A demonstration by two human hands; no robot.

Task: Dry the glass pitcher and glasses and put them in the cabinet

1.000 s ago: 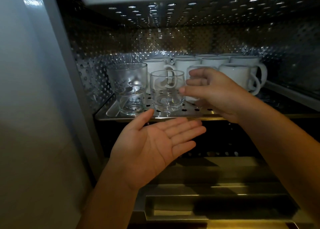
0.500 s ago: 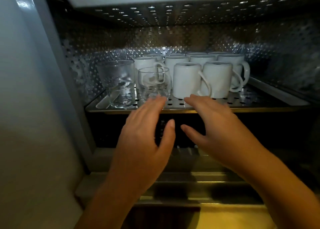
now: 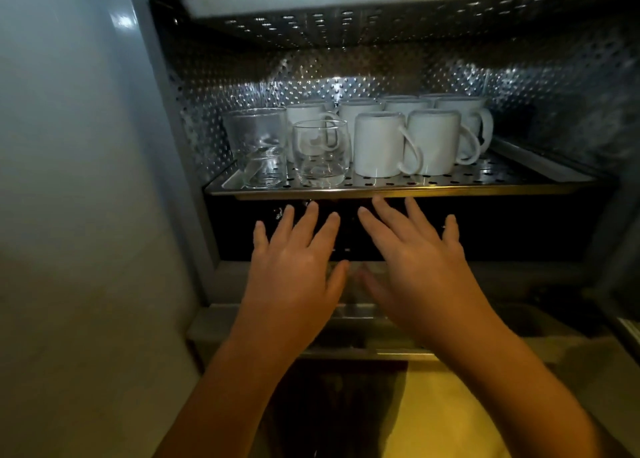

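Note:
Two clear glasses stand on the perforated metal shelf point(image 3: 485, 185) inside the cabinet: a taller stepped glass point(image 3: 258, 147) at the far left and a rounder short glass point(image 3: 320, 152) just right of it. My left hand point(image 3: 294, 267) and my right hand point(image 3: 415, 260) hover side by side below the shelf's front edge, palms down, fingers spread and straight, holding nothing. The right fingertips come close to the shelf lip. No pitcher is in view.
Several upturned white mugs point(image 3: 429, 142) fill the shelf to the right of and behind the glasses. A grey cabinet wall point(image 3: 86, 180) stands at the left. Another perforated shelf point(image 3: 346, 21) hangs above, and a metal ledge point(image 3: 519, 322) runs below.
My right hand let go of the short glass on the shelf and drew back. Both hands dropped below the shelf edge, the left turning palm down. The camera pulled back a little.

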